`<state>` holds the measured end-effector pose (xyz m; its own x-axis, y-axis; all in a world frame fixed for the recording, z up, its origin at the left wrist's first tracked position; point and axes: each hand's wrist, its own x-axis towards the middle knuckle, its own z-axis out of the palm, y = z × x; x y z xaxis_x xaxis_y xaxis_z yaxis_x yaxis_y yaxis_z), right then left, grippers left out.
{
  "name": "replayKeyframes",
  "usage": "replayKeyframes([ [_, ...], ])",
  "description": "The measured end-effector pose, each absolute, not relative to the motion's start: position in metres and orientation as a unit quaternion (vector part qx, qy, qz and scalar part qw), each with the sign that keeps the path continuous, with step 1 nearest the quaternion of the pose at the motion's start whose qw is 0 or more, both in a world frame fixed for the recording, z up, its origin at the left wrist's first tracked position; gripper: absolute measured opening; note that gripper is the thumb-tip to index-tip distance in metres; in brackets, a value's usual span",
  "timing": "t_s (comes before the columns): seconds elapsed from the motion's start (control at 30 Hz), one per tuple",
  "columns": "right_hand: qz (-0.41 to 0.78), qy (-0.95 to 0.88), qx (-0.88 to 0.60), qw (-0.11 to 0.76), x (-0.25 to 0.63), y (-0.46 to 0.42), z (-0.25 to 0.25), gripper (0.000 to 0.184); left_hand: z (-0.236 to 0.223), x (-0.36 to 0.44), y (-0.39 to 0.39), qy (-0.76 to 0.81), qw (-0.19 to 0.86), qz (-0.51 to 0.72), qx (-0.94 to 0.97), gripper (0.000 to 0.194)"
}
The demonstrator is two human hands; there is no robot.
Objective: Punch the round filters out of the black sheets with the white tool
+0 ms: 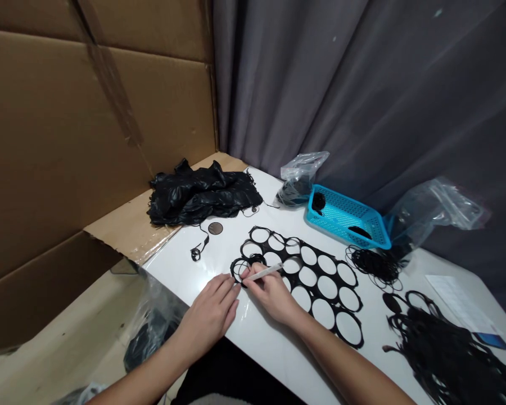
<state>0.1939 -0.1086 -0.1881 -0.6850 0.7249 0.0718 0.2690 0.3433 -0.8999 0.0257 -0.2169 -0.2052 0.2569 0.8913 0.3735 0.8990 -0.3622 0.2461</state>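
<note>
A black sheet (pixel 336 304) cut with rows of round holes lies on the white table in front of me. My right hand (pixel 274 289) pinches a slim, pale stick-like tool (pixel 266 271) over the sheet's left end. Its working tip is hidden by my fingers. Just beyond the fingertips is a small bunch of thin black rings (pixel 258 259). My left hand (pixel 214 309) lies flat at the table's near edge, fingers stretched toward the leftmost hole and touching the sheet's border. I see nothing held in it.
A black fabric bundle (pixel 202 194) lies at the back left near a cardboard wall (pixel 67 112). A blue basket (pixel 349 216) stands behind the sheet, between clear plastic bags. Black ring loops (pixel 373 264) and a heap of black strips (pixel 451 354) lie to the right.
</note>
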Motion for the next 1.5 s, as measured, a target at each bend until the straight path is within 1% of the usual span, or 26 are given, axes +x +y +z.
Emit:
replayKeyframes([
  [0.23, 0.421, -0.826, -0.289, 0.237, 0.194, -0.112, -0.187, 0.013, -0.204, 0.027, -0.217, -0.563, 0.023, -0.227, -0.794, 0.030],
  [0.43, 0.289, -0.910, -0.217, 0.201, 0.192, -0.121, -0.194, 0.017, -0.211, 0.026, -0.217, -0.555, 0.046, -0.244, -0.794, 0.029],
  [0.47, 0.272, -0.913, -0.217, 0.213, 0.193, -0.115, -0.194, 0.019, -0.211, 0.026, -0.216, -0.555, 0.043, -0.245, -0.794, 0.030],
  [0.53, 0.236, -0.897, -0.252, 0.277, 0.197, -0.096, -0.192, 0.020, -0.211, 0.025, -0.216, -0.557, 0.036, -0.242, -0.794, 0.031],
  [0.63, 0.152, -0.830, -0.373, 0.386, 0.215, -0.058, -0.177, 0.025, -0.210, 0.023, -0.216, -0.554, 0.030, -0.243, -0.796, 0.031],
  [0.7, 0.115, -0.788, -0.440, 0.414, 0.233, -0.038, -0.162, 0.026, -0.209, 0.020, -0.216, -0.547, 0.030, -0.251, -0.798, 0.031],
  [0.73, 0.118, -0.772, -0.464, 0.418, 0.242, -0.032, -0.154, 0.027, -0.208, 0.017, -0.215, -0.544, 0.032, -0.256, -0.798, 0.030],
  [0.8, 0.182, -0.747, -0.493, 0.408, 0.259, -0.029, -0.142, 0.030, -0.203, 0.012, -0.211, -0.539, 0.026, -0.258, -0.801, 0.027],
  [0.87, 0.305, -0.717, -0.499, 0.380, 0.272, -0.035, -0.132, 0.032, -0.192, 0.010, -0.202, -0.534, -0.003, -0.254, -0.806, 0.022],
  [0.93, 0.429, -0.680, -0.480, 0.351, 0.278, -0.044, -0.124, 0.032, -0.176, 0.014, -0.189, -0.530, -0.058, -0.264, -0.804, 0.020],
  [1.0, 0.512, -0.646, -0.452, 0.339, 0.280, -0.052, -0.114, 0.032, -0.157, 0.026, -0.173, -0.527, -0.117, -0.307, -0.784, 0.017],
  [1.03, 0.541, -0.634, -0.439, 0.336, 0.281, -0.056, -0.109, 0.032, -0.147, 0.034, -0.165, -0.522, -0.148, -0.330, -0.772, 0.023],
  [1.13, 0.604, -0.612, -0.398, 0.319, 0.284, -0.065, -0.092, 0.034, -0.122, 0.061, -0.136, -0.471, -0.237, -0.369, -0.765, 0.063],
  [1.17, 0.621, -0.607, -0.384, 0.313, 0.286, -0.067, -0.087, 0.034, -0.115, 0.068, -0.126, -0.447, -0.269, -0.366, -0.770, 0.073],
  [1.27, 0.660, -0.591, -0.352, 0.302, 0.295, -0.070, -0.075, 0.034, -0.101, 0.086, -0.094, -0.365, -0.385, -0.333, -0.779, 0.093],
  [1.37, 0.680, -0.593, -0.320, 0.290, 0.308, -0.067, -0.064, 0.031, -0.095, 0.099, -0.065, -0.276, -0.509, -0.312, -0.753, 0.101],
  [1.43, 0.680, -0.599, -0.306, 0.292, 0.318, -0.063, -0.058, 0.030, -0.092, 0.109, -0.048, -0.236, -0.580, -0.320, -0.711, 0.096],
  [1.5, 0.670, -0.603, -0.302, 0.311, 0.329, -0.057, -0.053, 0.028, -0.086, 0.118, -0.034, -0.217, -0.632, -0.342, -0.661, 0.087],
])
